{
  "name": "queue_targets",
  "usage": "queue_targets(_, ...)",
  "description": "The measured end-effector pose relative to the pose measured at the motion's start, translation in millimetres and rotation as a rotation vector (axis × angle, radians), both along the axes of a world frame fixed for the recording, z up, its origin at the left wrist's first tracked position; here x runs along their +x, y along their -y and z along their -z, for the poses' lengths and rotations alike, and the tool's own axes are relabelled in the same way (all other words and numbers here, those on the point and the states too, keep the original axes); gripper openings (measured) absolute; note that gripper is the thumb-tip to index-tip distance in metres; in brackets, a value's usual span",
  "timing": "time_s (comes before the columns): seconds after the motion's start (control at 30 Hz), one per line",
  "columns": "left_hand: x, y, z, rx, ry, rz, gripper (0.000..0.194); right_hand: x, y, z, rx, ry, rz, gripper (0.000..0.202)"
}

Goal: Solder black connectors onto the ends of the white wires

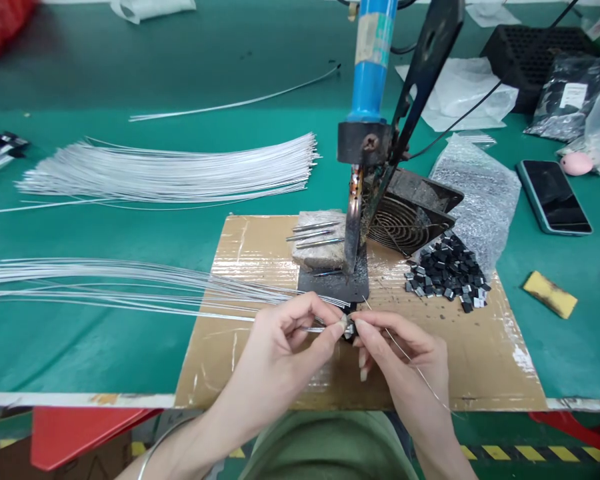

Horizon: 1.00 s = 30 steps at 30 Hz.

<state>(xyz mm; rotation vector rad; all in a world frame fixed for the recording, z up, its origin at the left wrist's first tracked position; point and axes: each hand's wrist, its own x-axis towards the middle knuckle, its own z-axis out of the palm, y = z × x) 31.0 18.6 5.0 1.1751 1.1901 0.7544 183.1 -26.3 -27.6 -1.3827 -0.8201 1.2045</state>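
My left hand (300,340) is closed, thumb and index finger pinching a thin white cable (314,329) near its end. Between the two sets of fingertips is a small black connector (351,329) with a metal part, partly covered by the fingers. My right hand (410,353) pinches this connector from the other side. A thin silvery wire, looking like solder wire (423,377), passes through the right hand and sticks out above the index finger. Just above the hands, the tip of a blue-handled soldering iron (351,250) points down, clamped on a black stand (420,80).
Loose white cables (130,270) extend left from the cardboard (260,380). Behind them lies a thick cable bundle (180,167). Right of the iron are a small fan (405,220), a pile of black connectors (447,270), a yellow sponge (550,294) and a phone (555,197).
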Motion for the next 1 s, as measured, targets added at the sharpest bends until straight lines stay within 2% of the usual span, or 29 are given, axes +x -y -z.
queue_targets(0.3,2.9,-2.6,-2.4,0.002,-0.014,0.01,0.012,-1.4,2.8,-0.3,-0.025,-0.033,0.001,0.018)
queue_targets(0.5,4.5,-4.3,2.0,0.027,-0.068,-0.034,0.01,2.3,10.5,-0.1,0.108,0.261,-0.034,0.039)
queue_targets(0.67,5.3,-5.5,3.3,0.051,-0.094,-0.04,0.01,0.4,11.7,-7.1,0.089,0.369,-0.037,0.033)
queue_targets(0.77,5.6,-7.5,3.4,0.073,-0.123,-0.045,0.01,2.9,9.4,-9.2,0.111,0.449,-0.03,0.014)
queue_targets(0.87,5.9,-11.0,3.2,0.089,-0.144,-0.046,0.01,8.8,5.3,-7.6,0.152,0.515,-0.059,0.023)
queue_targets(1.0,7.0,-17.6,2.1,0.089,-0.169,-0.054,0.01,12.5,-1.2,-7.7,0.235,0.426,-0.095,0.019)
